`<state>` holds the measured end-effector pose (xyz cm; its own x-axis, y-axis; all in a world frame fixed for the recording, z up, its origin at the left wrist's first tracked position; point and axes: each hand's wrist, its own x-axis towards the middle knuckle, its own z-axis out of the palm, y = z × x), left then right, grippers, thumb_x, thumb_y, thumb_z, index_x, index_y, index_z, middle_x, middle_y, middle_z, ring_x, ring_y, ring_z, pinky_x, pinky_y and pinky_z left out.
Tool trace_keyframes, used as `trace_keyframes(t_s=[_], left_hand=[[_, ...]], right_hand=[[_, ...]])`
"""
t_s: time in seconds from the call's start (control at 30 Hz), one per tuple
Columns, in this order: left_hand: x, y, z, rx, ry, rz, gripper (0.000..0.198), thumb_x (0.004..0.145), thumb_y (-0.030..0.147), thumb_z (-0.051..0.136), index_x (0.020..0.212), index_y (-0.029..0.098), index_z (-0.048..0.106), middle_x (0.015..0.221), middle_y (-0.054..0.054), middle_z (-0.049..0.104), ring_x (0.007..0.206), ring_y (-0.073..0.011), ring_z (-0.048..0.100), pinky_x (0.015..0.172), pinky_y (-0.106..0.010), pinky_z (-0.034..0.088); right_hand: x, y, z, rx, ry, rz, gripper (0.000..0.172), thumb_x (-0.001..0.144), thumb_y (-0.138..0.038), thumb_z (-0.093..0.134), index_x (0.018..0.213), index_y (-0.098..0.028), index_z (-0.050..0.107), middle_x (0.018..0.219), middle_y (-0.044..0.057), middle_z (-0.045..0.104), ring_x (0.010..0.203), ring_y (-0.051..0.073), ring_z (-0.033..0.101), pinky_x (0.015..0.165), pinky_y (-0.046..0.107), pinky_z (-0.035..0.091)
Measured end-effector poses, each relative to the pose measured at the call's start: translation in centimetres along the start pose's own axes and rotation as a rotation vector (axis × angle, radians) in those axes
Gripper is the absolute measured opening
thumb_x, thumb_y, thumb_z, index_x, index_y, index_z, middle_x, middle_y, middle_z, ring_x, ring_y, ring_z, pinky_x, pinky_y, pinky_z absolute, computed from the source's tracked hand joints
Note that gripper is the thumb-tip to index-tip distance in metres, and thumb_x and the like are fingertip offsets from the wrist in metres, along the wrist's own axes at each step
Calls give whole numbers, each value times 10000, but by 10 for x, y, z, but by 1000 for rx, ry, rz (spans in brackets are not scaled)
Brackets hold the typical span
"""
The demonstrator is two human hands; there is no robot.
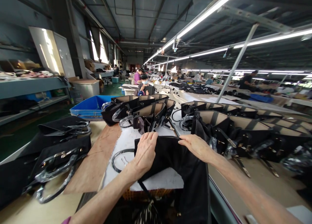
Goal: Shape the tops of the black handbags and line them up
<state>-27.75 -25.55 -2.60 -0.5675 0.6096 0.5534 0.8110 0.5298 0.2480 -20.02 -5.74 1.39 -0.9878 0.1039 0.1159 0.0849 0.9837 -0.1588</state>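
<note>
A black handbag (180,172) stands open in front of me on the white-covered workbench (126,142). My left hand (145,152) is closed over the bag's upper left rim, fingers curled round the edge. At the upper right rim my right hand (197,147) pinches the fabric. A plastic-wrapped handle (117,159) of the bag lies to the left on the bench. The bag's lower part drops out of sight below the bench edge.
Rows of open black bags with tan linings (151,112) (243,126) stand behind. More black bags with wrapped handles (58,152) lie at left on a brown board. A blue bin (91,107) sits beyond. Other workers (142,84) sit far back.
</note>
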Motion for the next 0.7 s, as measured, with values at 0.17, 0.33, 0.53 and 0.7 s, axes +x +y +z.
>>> trace_keyframes(t_s=[0.17,0.33,0.53,0.7], left_hand=[[6,-1,10,-17,60,121,366,743,36,386,1039,213,505,1086,-35,551,988,-177,478,954,-402,278],[12,-3,15,-36,72,122,216,795,92,386,924,193,528,941,-34,602,882,-159,525,925,-374,306],[14,-1,17,17,45,41,114,801,135,398,779,180,500,761,-19,592,750,-160,517,819,-336,364],[15,-1,19,2,45,83,134,812,133,397,807,181,523,866,-19,609,800,-153,534,882,-361,329]], right_hand=[[0,0,0,-5,-1,20,288,856,-369,374,679,-209,536,696,-5,592,688,137,534,598,227,299],[0,0,0,-1,4,35,295,856,-361,376,657,-207,529,668,-12,580,687,137,534,592,227,297],[-1,-1,1,8,13,37,298,856,-369,369,654,-208,516,651,-14,569,677,135,531,595,224,298],[0,-1,1,-12,11,40,289,857,-365,368,667,-209,520,673,-10,581,701,141,539,591,227,297]])
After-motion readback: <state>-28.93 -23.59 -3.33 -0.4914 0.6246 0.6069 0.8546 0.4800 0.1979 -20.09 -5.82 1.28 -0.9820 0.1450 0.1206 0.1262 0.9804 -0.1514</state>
